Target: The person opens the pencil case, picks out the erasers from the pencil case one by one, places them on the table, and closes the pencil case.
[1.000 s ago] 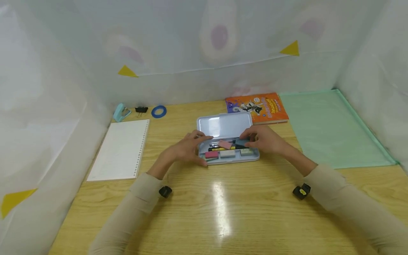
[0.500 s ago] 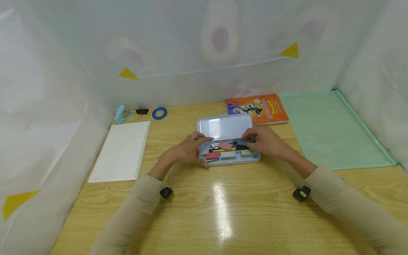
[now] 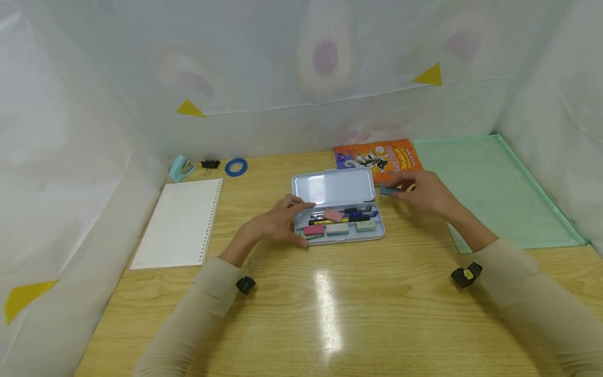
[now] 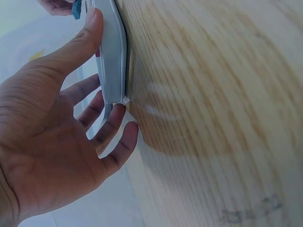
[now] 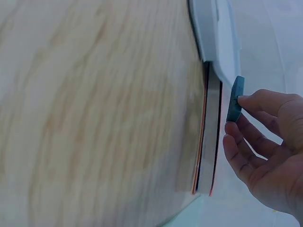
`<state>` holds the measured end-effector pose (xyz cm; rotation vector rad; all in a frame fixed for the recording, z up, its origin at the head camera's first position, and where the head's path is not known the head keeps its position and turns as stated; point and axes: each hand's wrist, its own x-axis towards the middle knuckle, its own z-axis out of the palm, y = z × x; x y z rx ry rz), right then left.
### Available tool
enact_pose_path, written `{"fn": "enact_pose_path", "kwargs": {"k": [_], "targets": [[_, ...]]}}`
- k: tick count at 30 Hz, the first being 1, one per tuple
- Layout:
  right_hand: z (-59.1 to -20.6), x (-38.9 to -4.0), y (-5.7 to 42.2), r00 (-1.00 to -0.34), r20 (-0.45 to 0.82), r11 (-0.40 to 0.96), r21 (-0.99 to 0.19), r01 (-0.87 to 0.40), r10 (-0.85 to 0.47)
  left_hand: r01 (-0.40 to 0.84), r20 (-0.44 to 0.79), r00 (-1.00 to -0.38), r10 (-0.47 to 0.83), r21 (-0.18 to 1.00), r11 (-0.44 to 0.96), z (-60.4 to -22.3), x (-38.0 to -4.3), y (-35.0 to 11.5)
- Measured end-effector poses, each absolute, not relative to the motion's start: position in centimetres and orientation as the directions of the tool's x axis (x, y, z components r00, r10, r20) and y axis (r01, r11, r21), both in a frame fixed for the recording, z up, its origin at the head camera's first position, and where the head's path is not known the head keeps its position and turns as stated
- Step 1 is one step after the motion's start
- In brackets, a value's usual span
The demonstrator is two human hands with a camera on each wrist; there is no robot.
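A pale blue pencil case (image 3: 346, 240) lies with its lid raised in the head view. Inside are several pens (image 3: 360, 214), a pink eraser (image 3: 333, 215) on top of them, and a red eraser (image 3: 313, 230), a white eraser (image 3: 337, 229) and a pale green eraser (image 3: 365, 225) in the front compartments. My left hand (image 3: 275, 222) holds the case's left end, thumb along the front wall (image 4: 112, 56). Right of the case, my right hand (image 3: 426, 193) pinches a dark blue-green eraser (image 5: 235, 99) between thumb and fingertips, above the table.
Behind the case lies an orange book (image 3: 400, 157), with a green mesh pouch (image 3: 499, 193) to its right. A spiral notebook (image 3: 179, 225), light blue stapler (image 3: 179, 168), black binder clip (image 3: 210, 164) and blue tape roll (image 3: 235, 167) sit at the left.
My right hand has lifted the blue-green eraser out of the case and moved right, uncovering the pens at that end. My left hand stays on the case.
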<state>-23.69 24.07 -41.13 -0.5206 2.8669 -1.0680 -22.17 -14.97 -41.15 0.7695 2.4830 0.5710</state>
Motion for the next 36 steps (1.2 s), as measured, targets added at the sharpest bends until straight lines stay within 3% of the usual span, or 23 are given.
{"fn": "enact_pose_path", "kwargs": {"k": [18,30,36], "targets": [[-41.9,-24.4,24.7,-0.928,0.034,0.753,-0.574,-0.321,-0.370,0.390,-0.329,-0.735,0.593,0.510,0.767,-40.9,-22.0,-14.8],[-41.3,-24.0,24.4,-0.936,0.055,0.724,-0.619,-0.304,-0.347,0.391,-0.335,-0.734,0.591,0.504,0.771,-40.8,-22.0,-14.8],[-41.1,-23.4,23.0,-0.904,0.105,0.644,-0.667,-0.374,-0.415,0.388,-0.336,-0.735,0.589,0.504,0.771,-40.8,-22.1,-14.8]]}}
